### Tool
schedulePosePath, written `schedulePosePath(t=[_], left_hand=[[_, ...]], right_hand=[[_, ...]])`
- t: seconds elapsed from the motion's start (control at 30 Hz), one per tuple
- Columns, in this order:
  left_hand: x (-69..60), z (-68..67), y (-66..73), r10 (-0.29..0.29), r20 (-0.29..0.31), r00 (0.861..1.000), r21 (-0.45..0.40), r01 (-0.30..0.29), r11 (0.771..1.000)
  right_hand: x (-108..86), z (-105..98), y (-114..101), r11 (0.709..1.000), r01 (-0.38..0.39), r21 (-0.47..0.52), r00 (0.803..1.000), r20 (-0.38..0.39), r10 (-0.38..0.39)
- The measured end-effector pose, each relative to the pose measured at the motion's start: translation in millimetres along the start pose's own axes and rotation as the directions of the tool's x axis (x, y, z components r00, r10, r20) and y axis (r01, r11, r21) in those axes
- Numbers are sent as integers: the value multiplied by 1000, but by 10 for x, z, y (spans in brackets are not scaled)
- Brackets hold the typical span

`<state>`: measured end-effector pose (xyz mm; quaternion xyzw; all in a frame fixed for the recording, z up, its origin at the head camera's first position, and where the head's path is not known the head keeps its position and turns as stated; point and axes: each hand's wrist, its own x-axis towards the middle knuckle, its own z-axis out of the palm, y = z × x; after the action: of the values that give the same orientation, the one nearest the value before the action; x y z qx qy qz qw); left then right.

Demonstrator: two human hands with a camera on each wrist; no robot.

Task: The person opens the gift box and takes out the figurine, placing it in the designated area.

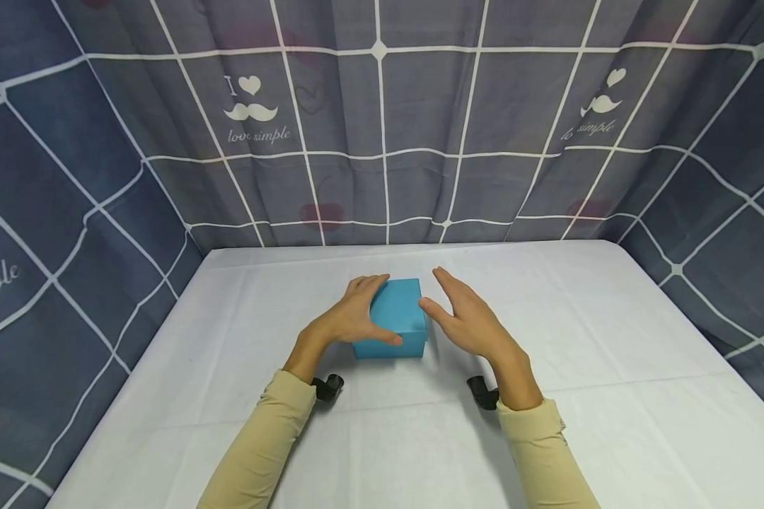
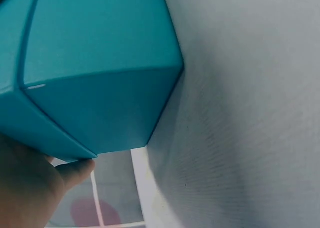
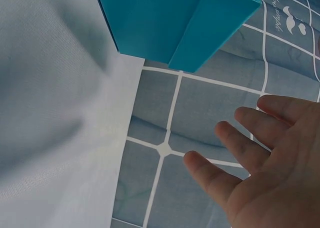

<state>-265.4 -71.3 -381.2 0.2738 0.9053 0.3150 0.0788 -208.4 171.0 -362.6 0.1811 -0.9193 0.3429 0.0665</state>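
Note:
A blue lidded box (image 1: 400, 305) stands on the white-covered table, in front of me. My left hand (image 1: 355, 316) holds it from the left, with the thumb across the near face and the fingers toward the far side. In the left wrist view, fingertips touch the lower edge of the lid (image 2: 10, 48), and a seam separates the lid from the box body (image 2: 115, 108). To the right of the box, my right hand (image 1: 467, 322) is held apart from it, fingers extended and thumb spread. The right wrist view shows those fingers (image 3: 240, 148) touching nothing.
A white cloth (image 1: 586, 325) covers the table. Dark grey curtains with white grid lines (image 1: 420, 99) hang behind it and along both sides. Each wrist carries a small black device (image 1: 329, 387), close above the cloth.

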Motion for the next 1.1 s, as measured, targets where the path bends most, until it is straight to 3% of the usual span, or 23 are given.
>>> schedulePosePath(t=[0.6, 0.83, 1.1], left_hand=[[-10, 7, -45, 23, -39, 999, -22, -24, 999], [-32, -62, 17, 46, -46, 998, -24, -48, 999], [-68, -102, 48, 23, -60, 998, -9, -24, 1000]], right_hand=[[-6, 39, -20, 999, -54, 10, 997, 53, 53], [-14, 45, -26, 998, -62, 12, 996, 62, 61], [-15, 79, -31, 997, -68, 40, 995, 76, 64]])
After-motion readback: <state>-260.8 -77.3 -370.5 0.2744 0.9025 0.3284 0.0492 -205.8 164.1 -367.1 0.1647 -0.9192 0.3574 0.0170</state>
